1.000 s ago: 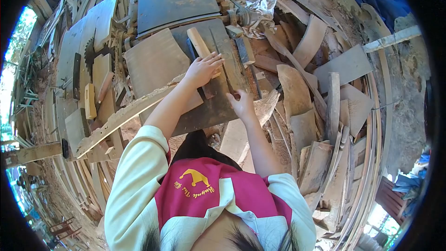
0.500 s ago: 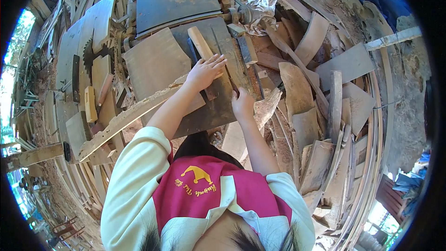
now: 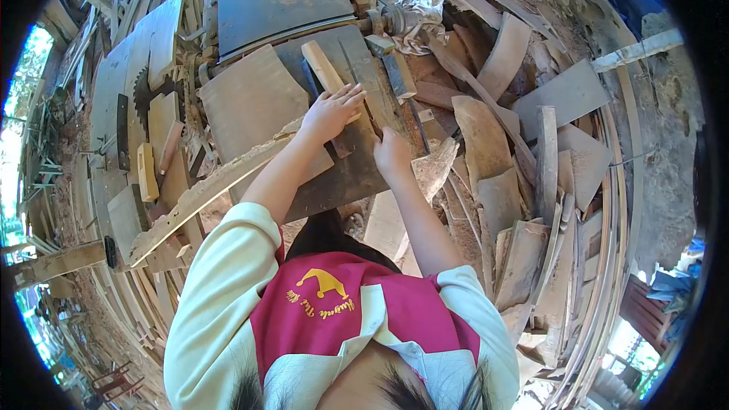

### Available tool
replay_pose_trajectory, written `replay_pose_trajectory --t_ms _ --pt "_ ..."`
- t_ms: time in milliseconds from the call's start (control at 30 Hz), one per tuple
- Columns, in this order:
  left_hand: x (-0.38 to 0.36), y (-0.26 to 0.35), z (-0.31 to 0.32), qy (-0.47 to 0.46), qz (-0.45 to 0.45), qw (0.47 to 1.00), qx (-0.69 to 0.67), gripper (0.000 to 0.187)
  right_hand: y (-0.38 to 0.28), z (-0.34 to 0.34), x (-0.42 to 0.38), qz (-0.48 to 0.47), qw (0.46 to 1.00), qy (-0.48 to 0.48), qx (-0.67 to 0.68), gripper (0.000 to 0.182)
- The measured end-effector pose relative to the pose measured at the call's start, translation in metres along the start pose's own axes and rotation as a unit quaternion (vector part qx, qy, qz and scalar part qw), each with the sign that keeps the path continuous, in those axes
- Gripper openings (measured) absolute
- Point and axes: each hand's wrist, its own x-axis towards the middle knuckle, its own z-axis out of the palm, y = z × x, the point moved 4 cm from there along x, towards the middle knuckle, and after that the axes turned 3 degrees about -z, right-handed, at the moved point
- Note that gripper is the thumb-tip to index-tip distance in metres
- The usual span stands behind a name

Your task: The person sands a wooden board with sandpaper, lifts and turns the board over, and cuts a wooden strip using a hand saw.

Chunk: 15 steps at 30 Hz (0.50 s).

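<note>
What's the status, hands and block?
Left hand flat on wood block on saw table. Right hand closed beside it, grip unclear. Offcuts piled right.

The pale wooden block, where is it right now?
In the head view the pale wooden block lies on the dark work table, up the middle of the picture. The left hand presses on its near end, with the right hand just beside.
</note>
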Motion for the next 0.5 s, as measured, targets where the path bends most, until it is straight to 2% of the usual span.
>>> replay_pose_trajectory --t_ms 67,167,267,333,367,433,500 --pt "0.000 -0.001 0.002 0.010 0.002 1.000 0.012 0.044 -0.016 -0.007 0.007 0.019 0.998 -0.056 -0.035 0.016" --pt "0.000 -0.001 0.001 0.013 -0.005 1.000 0.015 0.046 -0.018 0.003 0.011 0.051 0.994 -0.079 -0.056 0.017" --pt "-0.001 0.003 -0.003 0.061 -0.002 0.998 -0.013 0.052 -0.016 0.011 0.014 0.061 0.993 -0.093 -0.049 0.021" --pt "-0.001 -0.003 -0.005 0.152 -0.120 0.981 0.020 0.055 -0.016 0.010 0.012 0.058 0.993 -0.089 -0.043 0.020" --pt "-0.001 -0.004 -0.003 0.152 -0.120 0.981 0.019 0.055 -0.016 0.009 0.012 0.053 0.994 -0.084 -0.036 0.019" --pt "0.002 -0.007 0.006 0.054 -0.113 0.992 0.012 0.058 -0.016 0.007 0.012 0.047 0.996 -0.076 -0.032 0.019" --pt "0.002 -0.008 0.008 0.060 -0.107 0.992 0.025 0.056 -0.018 0.006 0.012 0.041 0.996 -0.069 -0.025 0.019"
